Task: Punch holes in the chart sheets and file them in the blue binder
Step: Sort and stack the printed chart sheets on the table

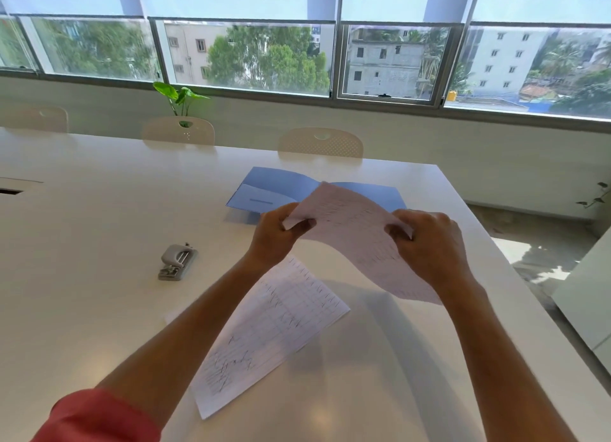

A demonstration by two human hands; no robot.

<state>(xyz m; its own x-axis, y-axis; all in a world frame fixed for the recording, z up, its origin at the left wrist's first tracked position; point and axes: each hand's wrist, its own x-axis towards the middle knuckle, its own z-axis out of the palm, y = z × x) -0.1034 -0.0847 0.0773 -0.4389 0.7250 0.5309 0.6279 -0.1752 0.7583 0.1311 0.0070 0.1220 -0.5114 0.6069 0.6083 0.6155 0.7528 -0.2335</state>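
Left hand (pixel 276 234) and right hand (pixel 429 243) both pinch one white printed chart sheet (pixel 357 239), raised off the white table (pixel 99 243) (sheet bowed between them). Below the hands lies a second white chart sheet (pixel 274 335), flat. Beyond them, open light-blue paper binder (pixel 261 190). Left of left hand: grey metal hole punch (pixel 177 262).

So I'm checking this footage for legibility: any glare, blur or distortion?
Head view: daylight from the windows throws soft glare on the table; wide-angle bends the window frame; the held sheet is slightly blurred, its print unreadable.
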